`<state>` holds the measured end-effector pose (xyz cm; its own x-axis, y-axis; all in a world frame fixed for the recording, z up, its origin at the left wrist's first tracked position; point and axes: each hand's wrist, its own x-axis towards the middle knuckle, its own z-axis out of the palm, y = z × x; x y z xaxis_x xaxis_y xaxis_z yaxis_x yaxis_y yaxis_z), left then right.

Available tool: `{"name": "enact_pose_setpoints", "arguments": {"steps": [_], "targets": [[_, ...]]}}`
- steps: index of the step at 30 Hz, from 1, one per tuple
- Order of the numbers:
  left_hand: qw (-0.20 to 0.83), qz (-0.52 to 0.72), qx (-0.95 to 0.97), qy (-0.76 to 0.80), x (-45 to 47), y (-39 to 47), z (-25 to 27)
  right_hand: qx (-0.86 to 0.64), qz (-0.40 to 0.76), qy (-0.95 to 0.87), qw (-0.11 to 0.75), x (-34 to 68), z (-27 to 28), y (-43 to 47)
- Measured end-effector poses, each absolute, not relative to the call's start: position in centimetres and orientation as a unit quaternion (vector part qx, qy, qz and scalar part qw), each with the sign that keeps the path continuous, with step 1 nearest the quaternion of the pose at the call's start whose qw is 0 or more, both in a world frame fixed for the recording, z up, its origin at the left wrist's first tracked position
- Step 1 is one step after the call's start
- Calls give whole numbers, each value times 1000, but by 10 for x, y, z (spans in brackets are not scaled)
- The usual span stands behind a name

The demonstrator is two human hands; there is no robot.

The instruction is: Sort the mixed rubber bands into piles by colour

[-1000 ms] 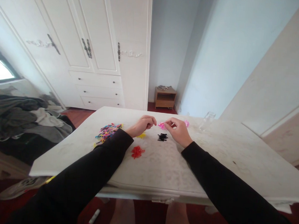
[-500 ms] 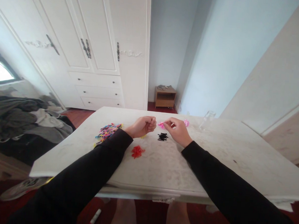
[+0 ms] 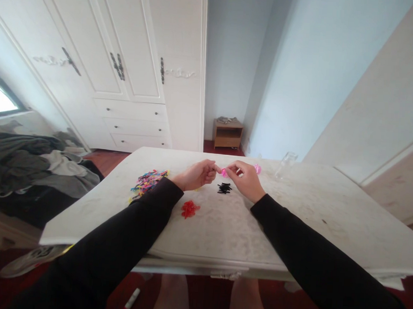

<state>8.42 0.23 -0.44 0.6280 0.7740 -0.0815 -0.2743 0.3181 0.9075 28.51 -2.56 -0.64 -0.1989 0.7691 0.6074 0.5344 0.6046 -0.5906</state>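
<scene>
My left hand [image 3: 201,174] is closed above the table, its index finger stretched toward a small pink bunch [image 3: 223,173]. Whatever its curled fingers hold, if anything, is hidden. My right hand [image 3: 244,178] pinches thumb and forefinger together at the right side of that pink bunch; anything between the tips is too small to make out. Just below the hands lies a pile of short black pieces [image 3: 224,188]. Nearer me is a heap of small red pieces [image 3: 190,209]. A mixed heap of small coloured pieces [image 3: 149,182] lies left of my left wrist.
A clear glass bottle or jar [image 3: 286,166] stands at the table's far right, and another pink piece [image 3: 258,169] lies behind my right hand. The white table [image 3: 222,239] has its front edge close to my legs. Dark clothes [image 3: 27,162] are heaped on the left.
My left index finger has extended from the fist toward the pink bunch, close to my right fingertips. My right hand has barely moved.
</scene>
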Motion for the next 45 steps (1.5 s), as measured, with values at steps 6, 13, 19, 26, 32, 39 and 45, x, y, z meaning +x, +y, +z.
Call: {"name": "enact_pose_setpoints", "arguments": {"steps": [6, 13, 19, 26, 32, 39, 45], "targets": [[735, 338, 528, 260, 87, -3, -7, -406, 128, -769, 476, 284, -6, -27], [746, 319, 523, 261, 90, -8, -7, -396, 144, -780, 464, 283, -8, -26], [736, 315, 539, 261, 92, -11, -8, -387, 128, -790, 457, 283, -8, -26], [752, 359, 486, 264, 92, -4, -14, -355, 62, -812, 459, 277, -1, -37], [747, 358, 502, 249, 94, -5, -18, -354, 30, -847, 395, 272, -6, -36], [742, 341, 516, 260, 95, -6, -18, -350, 30, -854, 384, 275, -9, -32], [739, 334, 527, 252, 93, -8, -17, -361, 48, -845, 393, 275, -10, -30]]}}
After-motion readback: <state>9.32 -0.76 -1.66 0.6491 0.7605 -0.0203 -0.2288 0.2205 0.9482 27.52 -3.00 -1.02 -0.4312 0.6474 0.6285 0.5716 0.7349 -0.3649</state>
